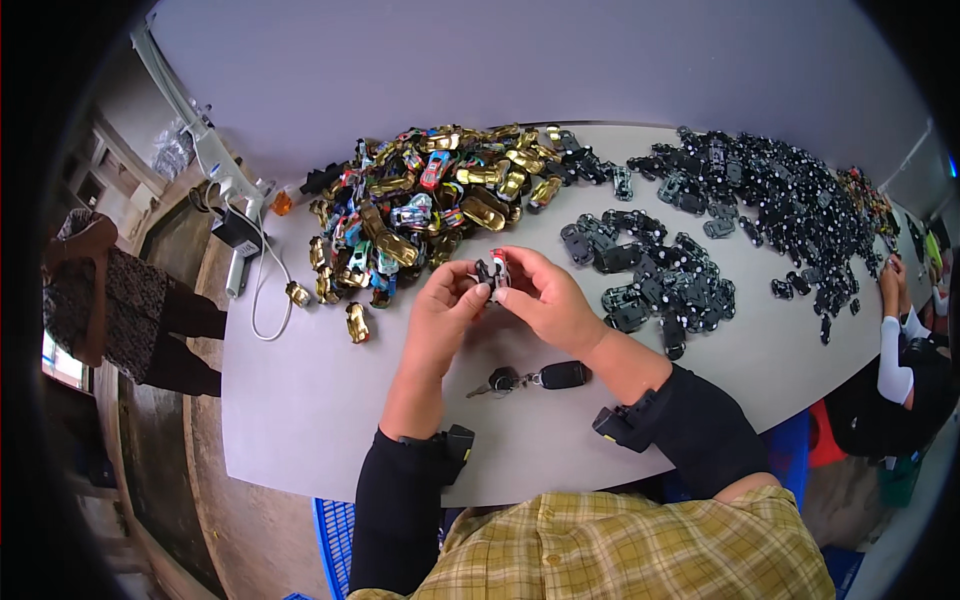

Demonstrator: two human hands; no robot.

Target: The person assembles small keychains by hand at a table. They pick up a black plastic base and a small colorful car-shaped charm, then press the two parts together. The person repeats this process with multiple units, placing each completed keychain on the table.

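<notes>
My two hands meet above the middle of the table. My left hand (449, 302) is closed, its fingers and thumb pinching a small black toy car chassis (484, 271). Between the thumb and fingers of my right hand (548, 303) is a small toy car body (499, 263) in red and white, turned on its side. The two pieces are very close together; fingers hide whether they touch. Beyond my left hand lies a heap of toy car bodies (395, 248), many gold, some multicoloured. Past my right hand is a loose pile of black and grey chassis (650, 275).
A bunch of keys with a black fob (562, 375) lies near my wrists. More black chassis (775, 190) fill the right back. A white lamp arm (215, 160) and cable (262, 315) stand at the left edge. A person (130, 290) is at left, another person's hand (893, 283) at right.
</notes>
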